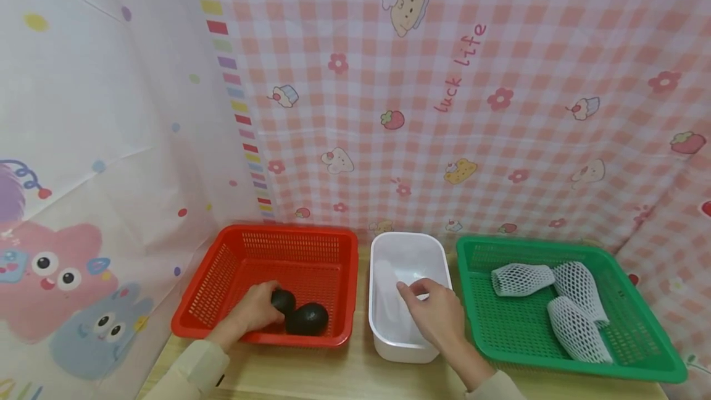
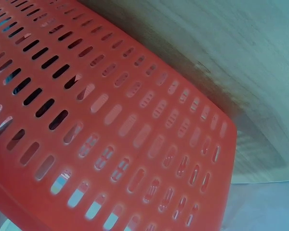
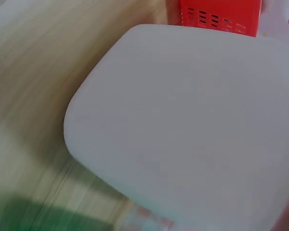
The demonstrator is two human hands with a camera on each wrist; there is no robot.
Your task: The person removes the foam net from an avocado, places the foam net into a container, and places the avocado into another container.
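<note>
In the head view, my left hand (image 1: 257,308) reaches into the red basket (image 1: 355,283) and grips a dark avocado (image 1: 284,301). Another avocado (image 1: 308,320) lies against it, to its right. My right hand (image 1: 439,313) is over the white bin (image 1: 408,350), its fingers bent down toward the inside. Whether those fingertips hold anything is hidden. A pale, long shape (image 1: 386,286) shows inside the bin, too faint to name. The left wrist view is filled by the red basket's slotted wall (image 2: 111,120), and the right wrist view by the white bin's outer side (image 3: 183,125).
To the right, a green basket (image 1: 500,332) holds three white foam net sleeves (image 1: 522,279); what is inside them cannot be seen. The containers stand on a wooden table (image 1: 311,369). A pink checked cloth (image 1: 361,91) hangs close behind, and a white printed cloth (image 1: 128,159) at the left.
</note>
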